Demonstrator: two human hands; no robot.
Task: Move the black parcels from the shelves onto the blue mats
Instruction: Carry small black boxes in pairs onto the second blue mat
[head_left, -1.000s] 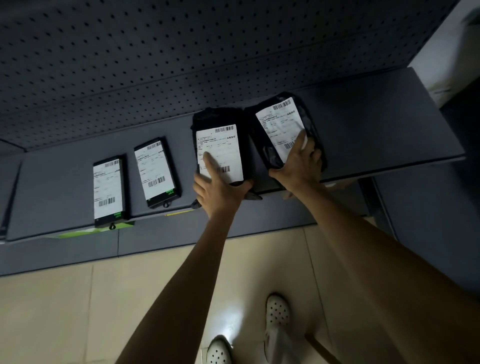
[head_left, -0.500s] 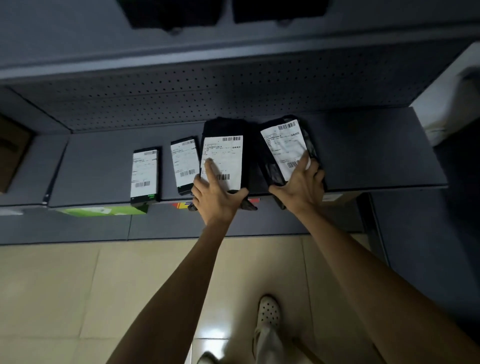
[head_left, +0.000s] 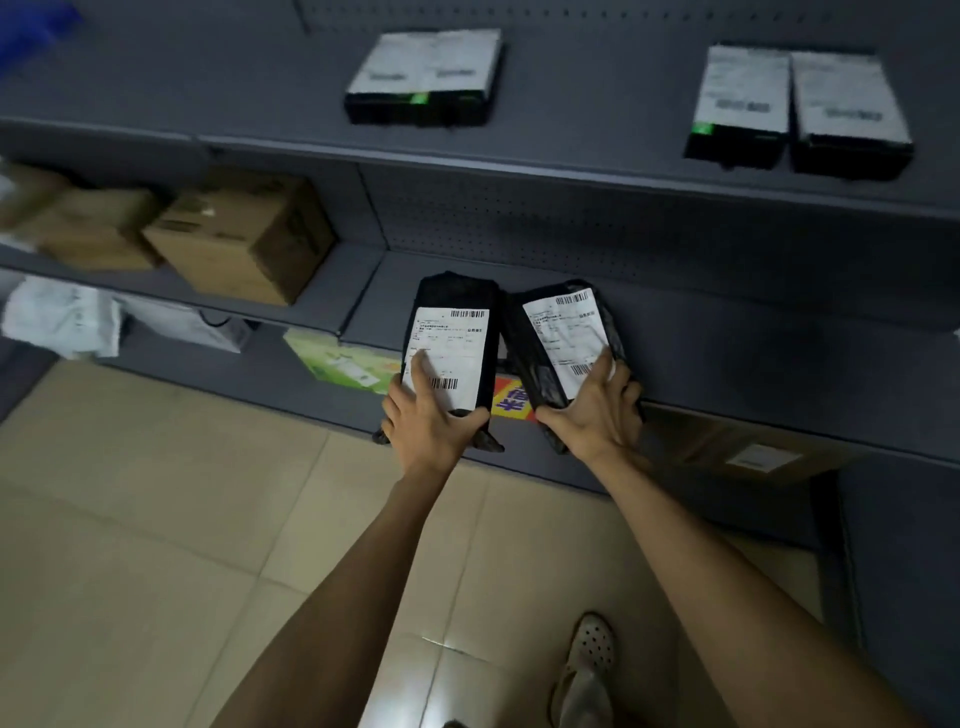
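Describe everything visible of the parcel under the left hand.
The left parcel is a soft black plastic bag with a white barcoded shipping label facing up. It points away, its near end overhanging the front edge of the grey shelf. The left hand grips that near end, forefinger on the label. The other parcel sits close beside its right edge.

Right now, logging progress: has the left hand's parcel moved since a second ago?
Yes. The left hand has pulled the parcel forward; it now overhangs the front edge of the shelf.

a parcel storeroom: grey pegboard shelves (head_left: 571, 156) holding labelled parcels (head_left: 423, 78) and cartons (head_left: 244, 234).
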